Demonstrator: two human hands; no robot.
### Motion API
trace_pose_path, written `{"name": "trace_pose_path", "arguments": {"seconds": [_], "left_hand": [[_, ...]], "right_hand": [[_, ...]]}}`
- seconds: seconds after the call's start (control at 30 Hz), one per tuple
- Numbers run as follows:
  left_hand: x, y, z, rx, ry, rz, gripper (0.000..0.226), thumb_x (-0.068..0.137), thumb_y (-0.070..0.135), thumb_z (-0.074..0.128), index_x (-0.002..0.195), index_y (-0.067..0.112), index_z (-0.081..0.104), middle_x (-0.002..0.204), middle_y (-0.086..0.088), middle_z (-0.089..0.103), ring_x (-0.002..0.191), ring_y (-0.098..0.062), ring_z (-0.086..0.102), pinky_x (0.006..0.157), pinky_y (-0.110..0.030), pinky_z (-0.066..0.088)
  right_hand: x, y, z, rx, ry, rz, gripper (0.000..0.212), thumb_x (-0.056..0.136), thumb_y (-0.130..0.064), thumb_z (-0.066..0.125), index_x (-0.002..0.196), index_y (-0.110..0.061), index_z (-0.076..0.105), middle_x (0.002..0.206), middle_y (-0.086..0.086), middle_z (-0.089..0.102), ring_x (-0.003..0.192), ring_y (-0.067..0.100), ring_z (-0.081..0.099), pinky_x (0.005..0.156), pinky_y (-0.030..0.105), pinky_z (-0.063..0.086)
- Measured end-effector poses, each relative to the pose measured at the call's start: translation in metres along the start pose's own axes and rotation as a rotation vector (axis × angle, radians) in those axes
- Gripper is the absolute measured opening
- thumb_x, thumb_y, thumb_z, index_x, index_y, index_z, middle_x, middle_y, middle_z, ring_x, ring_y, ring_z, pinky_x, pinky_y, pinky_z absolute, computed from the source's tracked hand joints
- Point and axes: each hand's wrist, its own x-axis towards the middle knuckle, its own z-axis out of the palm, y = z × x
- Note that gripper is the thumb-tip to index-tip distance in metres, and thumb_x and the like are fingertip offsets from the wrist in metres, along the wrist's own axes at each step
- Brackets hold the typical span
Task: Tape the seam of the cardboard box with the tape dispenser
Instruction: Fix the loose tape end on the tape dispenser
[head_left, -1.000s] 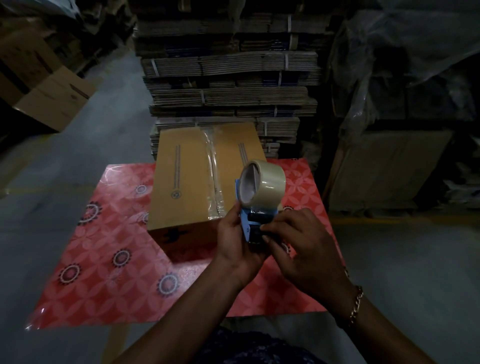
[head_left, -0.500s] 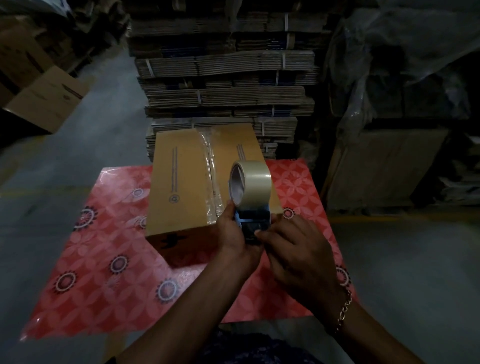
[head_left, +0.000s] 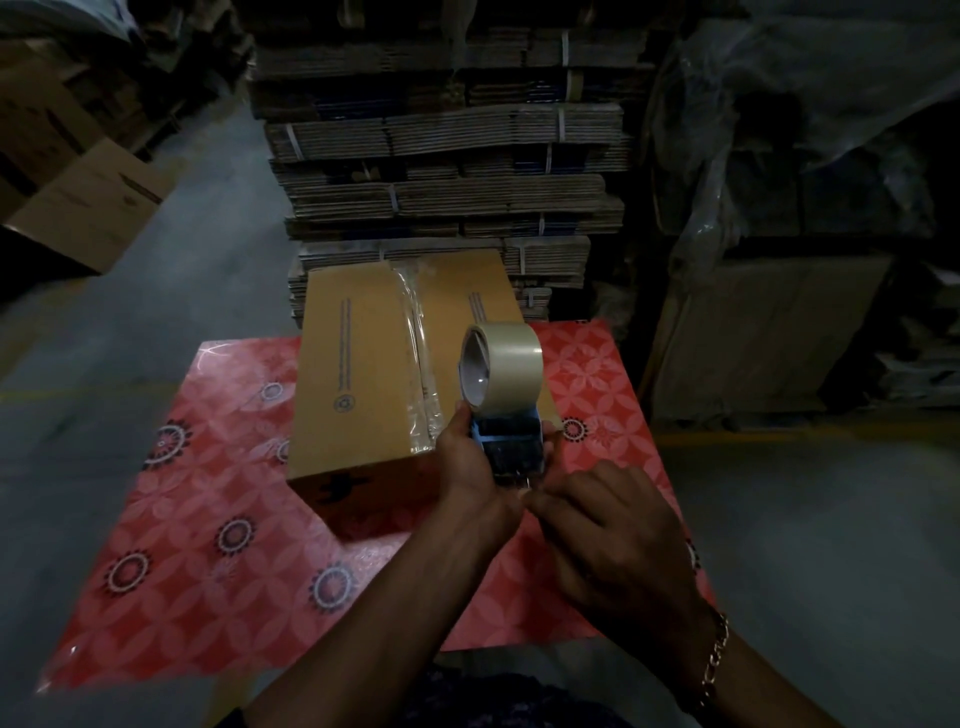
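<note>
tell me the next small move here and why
Probably pull the tape's free end out past the blade. The left hand holds the tape dispenser off the cardboard box, while the right hand pinches at its lower end. The top seam already carries a shiny strip, so a fresh lead is likely for another seam.

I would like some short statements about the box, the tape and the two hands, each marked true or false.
1. The left hand holds the tape dispenser. True.
2. The box has no tape on its top. False: a clear strip already runs along the top seam.
3. The box stands on a red patterned cloth. True.
4. The right hand rests flat on the box. False: it is pinched at the dispenser's near end, off the box.
5. The tape roll lies on the floor. False: it sits on the dispenser.
</note>
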Motion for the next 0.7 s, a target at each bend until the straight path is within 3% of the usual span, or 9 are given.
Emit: {"name": "trace_pose_path", "arguments": {"seconds": [0.1,0.17,0.27,0.37,0.5,0.6,0.7], "left_hand": [[0.000,0.006,-0.004,-0.006,-0.076,-0.026,0.072,0.093,0.061,0.041,0.120,-0.002,0.060,0.080,-0.020,0.062,0.058,-0.027,0.062,0.049,-0.027,0.053],[-0.003,0.010,-0.007,0.010,-0.207,-0.035,0.078,0.079,0.063,0.061,0.120,-0.004,0.061,0.088,-0.022,0.062,0.070,-0.030,0.062,0.059,-0.031,0.055],[-0.007,0.012,-0.011,0.086,-0.306,-0.011,0.088,0.056,0.032,0.085,0.130,-0.005,0.056,0.103,-0.023,0.061,0.089,-0.032,0.061,0.073,-0.036,0.056],[-0.004,0.008,-0.011,0.148,-0.283,0.006,0.086,0.044,0.012,0.076,0.125,-0.006,0.057,0.099,-0.023,0.064,0.086,-0.031,0.064,0.070,-0.034,0.056],[-0.004,0.008,-0.011,0.114,-0.286,0.006,0.071,0.051,0.009,0.063,0.120,-0.007,0.057,0.095,-0.023,0.065,0.081,-0.030,0.065,0.070,-0.034,0.055],[-0.005,0.013,-0.011,0.065,-0.307,0.021,0.082,0.045,0.009,0.074,0.123,-0.007,0.057,0.099,-0.023,0.064,0.086,-0.030,0.063,0.075,-0.036,0.055],[-0.005,0.017,-0.010,-0.040,-0.323,0.033,0.092,0.045,0.006,0.076,0.133,-0.008,0.054,0.103,-0.024,0.064,0.095,-0.032,0.064,0.075,-0.038,0.061]], "right_hand": [[0.000,-0.001,0.000,0.012,-0.029,0.020,0.012,0.083,-0.011,0.071,0.094,-0.013,0.076,0.089,0.003,0.072,0.076,0.024,0.055,0.059,0.038,0.043],[0.001,0.001,0.000,0.022,-0.037,0.033,0.013,0.083,-0.011,0.071,0.095,-0.014,0.076,0.091,0.003,0.072,0.074,0.025,0.058,0.059,0.040,0.044],[0.001,0.004,-0.002,0.019,-0.032,0.054,0.013,0.086,-0.014,0.069,0.097,-0.015,0.077,0.092,0.002,0.072,0.075,0.025,0.056,0.060,0.038,0.041],[0.001,0.005,-0.006,-0.004,-0.040,0.071,0.016,0.089,-0.017,0.066,0.100,-0.016,0.078,0.090,0.002,0.072,0.076,0.024,0.057,0.064,0.035,0.037],[0.004,0.004,-0.014,0.005,0.015,0.077,0.024,0.084,-0.014,0.072,0.108,-0.016,0.078,0.095,0.002,0.074,0.082,0.022,0.057,0.064,0.036,0.041],[0.002,0.008,-0.021,0.169,0.150,0.176,0.037,0.082,-0.012,0.076,0.119,-0.014,0.073,0.107,0.004,0.070,0.088,0.022,0.064,0.072,0.036,0.049],[-0.006,0.021,-0.015,0.396,0.149,0.351,0.049,0.080,-0.011,0.077,0.126,-0.013,0.063,0.116,0.000,0.063,0.097,0.011,0.058,0.083,0.021,0.043]]}}
